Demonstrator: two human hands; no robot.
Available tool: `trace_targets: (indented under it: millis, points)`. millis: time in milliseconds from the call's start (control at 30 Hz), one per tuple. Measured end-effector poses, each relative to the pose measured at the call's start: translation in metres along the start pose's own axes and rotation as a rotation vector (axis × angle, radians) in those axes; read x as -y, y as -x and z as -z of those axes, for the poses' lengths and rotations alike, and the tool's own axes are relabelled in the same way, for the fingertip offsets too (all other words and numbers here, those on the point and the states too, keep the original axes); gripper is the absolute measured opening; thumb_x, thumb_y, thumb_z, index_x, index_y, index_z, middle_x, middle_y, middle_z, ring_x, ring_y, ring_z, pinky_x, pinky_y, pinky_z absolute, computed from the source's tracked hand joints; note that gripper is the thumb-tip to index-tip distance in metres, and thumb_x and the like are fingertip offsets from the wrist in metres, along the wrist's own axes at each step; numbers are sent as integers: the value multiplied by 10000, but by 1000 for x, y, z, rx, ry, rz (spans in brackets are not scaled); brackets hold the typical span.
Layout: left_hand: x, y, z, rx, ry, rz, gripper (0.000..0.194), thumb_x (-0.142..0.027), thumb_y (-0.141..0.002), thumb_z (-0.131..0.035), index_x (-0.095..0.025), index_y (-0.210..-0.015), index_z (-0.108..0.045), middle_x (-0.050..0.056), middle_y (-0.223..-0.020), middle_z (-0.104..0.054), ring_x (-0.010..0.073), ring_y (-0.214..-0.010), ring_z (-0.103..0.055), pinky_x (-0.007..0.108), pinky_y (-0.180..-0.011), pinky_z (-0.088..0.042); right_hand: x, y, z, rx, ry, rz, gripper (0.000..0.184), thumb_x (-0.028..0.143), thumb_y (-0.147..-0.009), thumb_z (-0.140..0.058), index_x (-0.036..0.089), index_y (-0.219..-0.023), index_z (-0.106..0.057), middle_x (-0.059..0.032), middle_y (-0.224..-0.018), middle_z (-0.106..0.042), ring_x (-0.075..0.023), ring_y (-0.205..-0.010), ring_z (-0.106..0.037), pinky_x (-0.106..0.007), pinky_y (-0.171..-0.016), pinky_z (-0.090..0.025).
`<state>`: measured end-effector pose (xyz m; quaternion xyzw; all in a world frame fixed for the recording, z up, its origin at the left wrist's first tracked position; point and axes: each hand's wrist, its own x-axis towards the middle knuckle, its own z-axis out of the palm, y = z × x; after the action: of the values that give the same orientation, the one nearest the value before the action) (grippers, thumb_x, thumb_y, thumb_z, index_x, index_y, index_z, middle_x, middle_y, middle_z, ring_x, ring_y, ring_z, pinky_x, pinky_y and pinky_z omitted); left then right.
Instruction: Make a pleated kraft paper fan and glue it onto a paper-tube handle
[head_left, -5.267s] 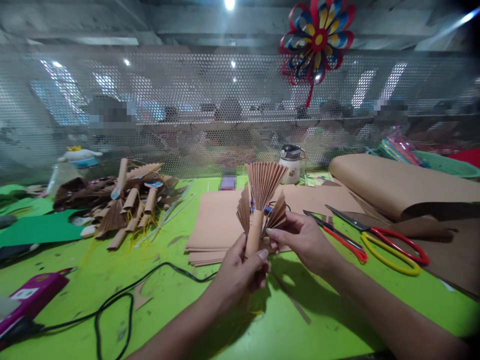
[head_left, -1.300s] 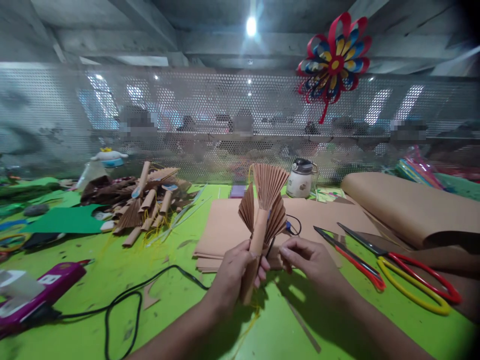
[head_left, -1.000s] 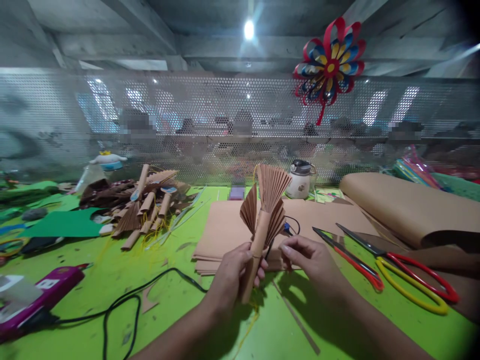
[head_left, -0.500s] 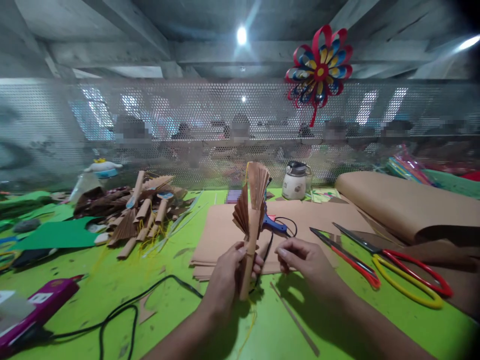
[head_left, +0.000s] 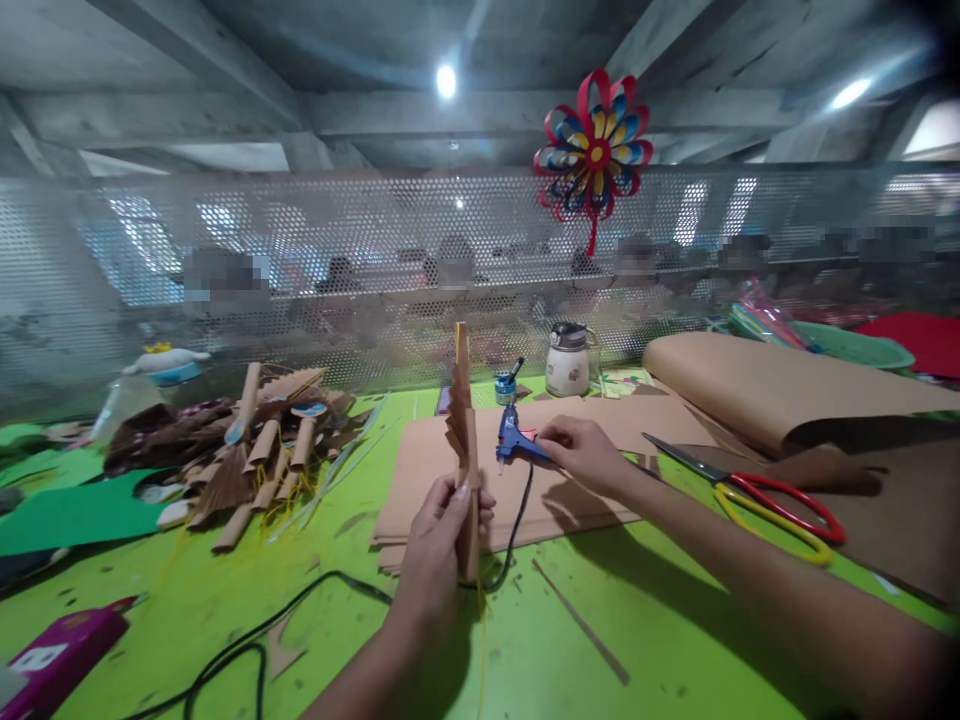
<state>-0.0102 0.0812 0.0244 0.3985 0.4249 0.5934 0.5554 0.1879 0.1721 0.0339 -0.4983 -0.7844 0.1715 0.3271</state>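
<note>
My left hand (head_left: 439, 540) is closed around the tube-like handle of a pleated brown paper fan (head_left: 466, 440), held upright with its folds edge-on to me. A yellow thread hangs below it. To the right, my right hand (head_left: 581, 455) is closed on the handle of a blue glue gun (head_left: 517, 438), whose black cord trails down toward the table. Beneath the glue gun lies a stack of brown paper sheets (head_left: 420, 460). A thin brown strip (head_left: 581, 620) rests on the green table (head_left: 540, 660) nearer to me.
Finished-looking paper fans and rolls (head_left: 262, 450) are heaped at left, beside green sheets (head_left: 82, 510). Red-and-yellow-handled scissors (head_left: 780, 510) and a large folded brown sheet (head_left: 735, 390) lie right. A white jug (head_left: 568, 365) stands behind. A purple power strip (head_left: 67, 650) is front left.
My right hand has reached forward and taken hold of the glue gun. The fan in my left hand has turned edge-on. The whole view has shifted slightly right.
</note>
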Motion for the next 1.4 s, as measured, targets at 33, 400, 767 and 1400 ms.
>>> trace_targets:
  millis: [33,400,767,1400]
  points:
    - [0,0,0,-3,4,-6,203,-370,-811,-605,-192,-901,-568,25,-786,-617,109,-669,-555,185,-585,-444,-3,-9,-2,6,56,27,193,258,-834,-498,137,-842,-649,-76,-844,-649,-175,-794,-582,-279,-725,-443]
    - [-6,3,-1,82,105,-21,181,-362,-845,-561,-188,-884,-530,20,-719,-597,99,-562,-503,192,-495,-402,-5,-38,-51,25,513,12,305,215,-716,-581,80,-984,-638,-201,-1041,-582,-323,-1013,-454,-391,-827,-381]
    - [-9,5,-3,84,184,29,177,-323,-860,-481,-159,-894,-539,19,-647,-573,106,-518,-490,192,-455,-365,-19,-44,-62,-110,376,-61,293,121,-656,-573,87,-940,-636,-176,-1003,-558,-306,-1013,-442,-395,-849,-388]
    - [5,-5,4,43,84,9,215,-371,-852,-481,-165,-874,-543,9,-673,-586,99,-518,-507,190,-455,-382,15,57,46,222,-880,39,359,457,-899,-472,170,-1015,-654,-129,-976,-657,-220,-830,-622,-358,-745,-491]
